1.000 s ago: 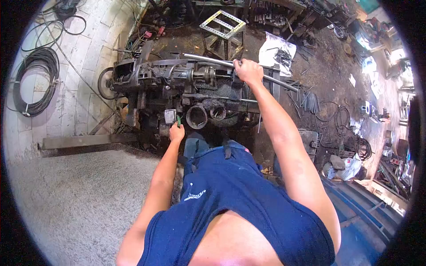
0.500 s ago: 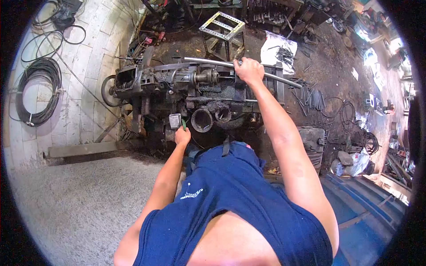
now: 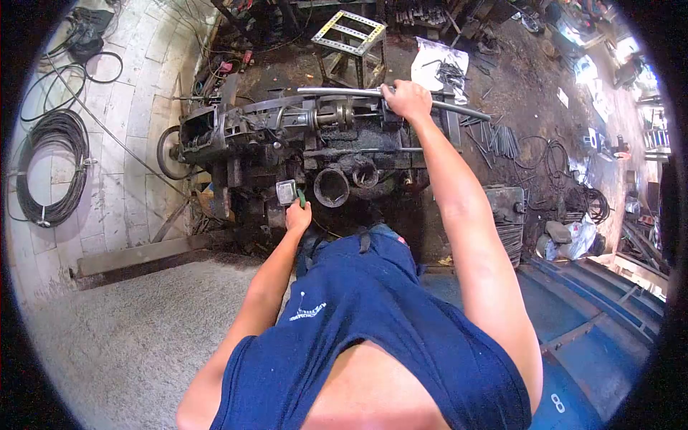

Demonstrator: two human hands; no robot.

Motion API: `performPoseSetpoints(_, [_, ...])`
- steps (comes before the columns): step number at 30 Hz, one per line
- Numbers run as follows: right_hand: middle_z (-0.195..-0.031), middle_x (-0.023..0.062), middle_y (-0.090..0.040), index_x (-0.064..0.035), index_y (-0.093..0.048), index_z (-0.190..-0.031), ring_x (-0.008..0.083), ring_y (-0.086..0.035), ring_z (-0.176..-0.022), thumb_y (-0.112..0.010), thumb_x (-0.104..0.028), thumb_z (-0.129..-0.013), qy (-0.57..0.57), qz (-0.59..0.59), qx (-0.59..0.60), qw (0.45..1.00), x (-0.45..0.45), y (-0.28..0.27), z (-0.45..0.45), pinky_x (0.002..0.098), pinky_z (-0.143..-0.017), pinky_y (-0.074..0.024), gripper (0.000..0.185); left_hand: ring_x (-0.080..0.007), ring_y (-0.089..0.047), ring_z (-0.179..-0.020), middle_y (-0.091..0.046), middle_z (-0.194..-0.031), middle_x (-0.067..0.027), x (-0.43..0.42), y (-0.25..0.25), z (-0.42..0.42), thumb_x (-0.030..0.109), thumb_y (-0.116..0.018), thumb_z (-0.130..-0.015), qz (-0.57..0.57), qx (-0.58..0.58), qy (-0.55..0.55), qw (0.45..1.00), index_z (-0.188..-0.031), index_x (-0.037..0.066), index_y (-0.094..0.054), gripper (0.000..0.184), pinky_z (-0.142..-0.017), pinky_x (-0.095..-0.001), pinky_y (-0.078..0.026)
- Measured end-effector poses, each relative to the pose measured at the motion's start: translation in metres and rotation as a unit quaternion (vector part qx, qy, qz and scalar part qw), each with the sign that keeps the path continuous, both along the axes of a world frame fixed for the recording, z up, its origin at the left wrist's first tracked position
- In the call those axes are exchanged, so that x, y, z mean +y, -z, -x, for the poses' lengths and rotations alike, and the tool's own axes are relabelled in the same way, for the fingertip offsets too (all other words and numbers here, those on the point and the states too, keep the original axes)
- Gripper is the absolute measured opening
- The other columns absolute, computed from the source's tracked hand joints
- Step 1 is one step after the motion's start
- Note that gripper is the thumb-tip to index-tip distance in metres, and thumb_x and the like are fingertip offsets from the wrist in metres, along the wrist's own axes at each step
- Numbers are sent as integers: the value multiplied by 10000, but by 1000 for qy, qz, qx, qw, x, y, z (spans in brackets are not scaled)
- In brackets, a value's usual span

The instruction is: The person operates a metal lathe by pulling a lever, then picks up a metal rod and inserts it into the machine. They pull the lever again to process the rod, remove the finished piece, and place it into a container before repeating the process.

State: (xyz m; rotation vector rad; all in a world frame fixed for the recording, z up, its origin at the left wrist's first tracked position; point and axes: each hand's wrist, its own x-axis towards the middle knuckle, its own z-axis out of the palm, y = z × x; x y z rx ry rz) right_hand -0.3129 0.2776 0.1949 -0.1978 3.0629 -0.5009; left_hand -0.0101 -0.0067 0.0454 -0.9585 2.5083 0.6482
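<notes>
My right hand (image 3: 408,99) is closed around a long metal bar (image 3: 462,109), which lies crosswise over the far side of a dark, greasy machine (image 3: 251,129). The bar runs left past a chuck-like spindle part (image 3: 334,115). My left hand (image 3: 298,214), at the machine's near side, has its fingers wrapped round a small green handle (image 3: 302,198). Right beside that handle is a pale square metal piece (image 3: 286,192); I cannot tell whether the two are joined. Two round open tube ends (image 3: 332,188) face up just right of my left hand.
A metal-framed stool (image 3: 349,33) stands beyond the machine. Loose rods (image 3: 502,140) and a white sheet (image 3: 430,61) with metal pieces lie on the floor to the right. A cable coil (image 3: 50,168) is on the left, and blue metal panels (image 3: 580,337) are at lower right.
The bar has shifted a little to the right, and its right end has swung away from me, with my right hand still on it. The left hand keeps its grip; the view has shifted slightly.
</notes>
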Motion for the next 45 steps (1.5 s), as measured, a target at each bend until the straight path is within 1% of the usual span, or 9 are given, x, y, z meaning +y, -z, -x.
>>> performPoseSetpoints(4, [-951, 184, -702, -66, -724, -901, 346, -667, -946, -494, -559, -865, -2, 1, 6, 1000, -5, 1, -1, 440, -845, -510, 545, -406, -637, -999, -673, -1045, -228, -1, 3, -2, 367, -595, -867, 1, 39, -3, 999, -1209, 109, -637, 431, -884, -482, -506])
performPoseSetpoints(7, [-955, 180, -703, -66, -725, -902, 348, -667, -951, -479, -563, -871, 3, 0, -10, 1000, -3, 2, -3, 439, -853, -509, 555, -396, -636, -1012, -669, -1065, -228, 0, 2, 2, 366, -603, -856, -9, 6, -22, 1000, -1225, 129, -635, 439, -886, -477, -506])
performPoseSetpoints(14, [-983, 179, -701, -66, -729, -900, 346, -665, -966, -453, -580, -877, 9, -10, -23, 1000, 3, 5, 0, 448, -848, -511, 584, -389, -638, -1017, -671, -1069, -221, -1, 12, 4, 365, -623, -844, 11, 14, -21, 1000, -1239, 150, -632, 450, -886, -474, -508])
performPoseSetpoints(16, [-993, 181, -699, -122, -733, -985, 354, -659, -976, -457, -585, -887, 5, -24, -26, 999, 4, 4, 1, 454, -860, -503, 547, -392, -636, -1022, -670, -1074, -223, -2, 15, 3, 364, -623, -846, 7, 14, -18, 1000, -1247, 149, -627, 456, -889, -474, -507])
performPoseSetpoints(20, [-996, 177, -698, -115, -730, -969, 348, -656, -983, -453, -589, -890, -4, -23, -36, 999, 2, 2, 1, 458, -858, -502, 555, -399, -626, -1042, -663, -1097, -226, -3, 15, 4, 364, -620, -850, -3, 8, -18, 1000, -1272, 154, -611, 471, -901, -476, -499])
performPoseSetpoints(22, [-990, 168, -702, -69, -730, -906, 332, -665, -969, -459, -590, -890, -16, -28, -20, 999, -2, 1, 1, 439, -855, -512, 587, -399, -622, -1050, -660, -1106, -227, -2, 11, 4, 363, -619, -851, -9, 1, -19, 1000, -1278, 155, -606, 475, -907, -477, -496])
performPoseSetpoints(31, [-934, 197, -703, -59, -743, -870, 349, -678, -921, -440, -599, -891, 2, -17, -15, 1000, -4, 4, 0, 437, -824, -526, 620, -398, -618, -1062, -654, -1113, -234, 2, 3, 5, 358, -607, -854, -11, -3, -20, 1000, -1285, 146, -592, 481, -920, -479, -489])
performPoseSetpoints(41, [-967, 183, -704, -70, -736, -917, 348, -670, -957, -459, -579, -883, -7, -20, -44, 999, -1, 1, 2, 446, -855, -511, 581, -397, -618, -1056, -653, -1116, -228, 10, 4, 2, 344, -593, -869, -6, 13, -52, 999, -1295, 144, -581, 471, -904, -475, -499])
performPoseSetpoints(45, [-958, 185, -703, -65, -731, -895, 355, -668, -943, -460, -574, -887, -23, -13, -11, 1000, -3, 3, 2, 450, -848, -509, 576, -393, -618, -1059, -652, -1124, -224, 13, 2, 1, 347, -596, -870, 0, 14, -61, 998, -1312, 150, -570, 484, -905, -473, -499])
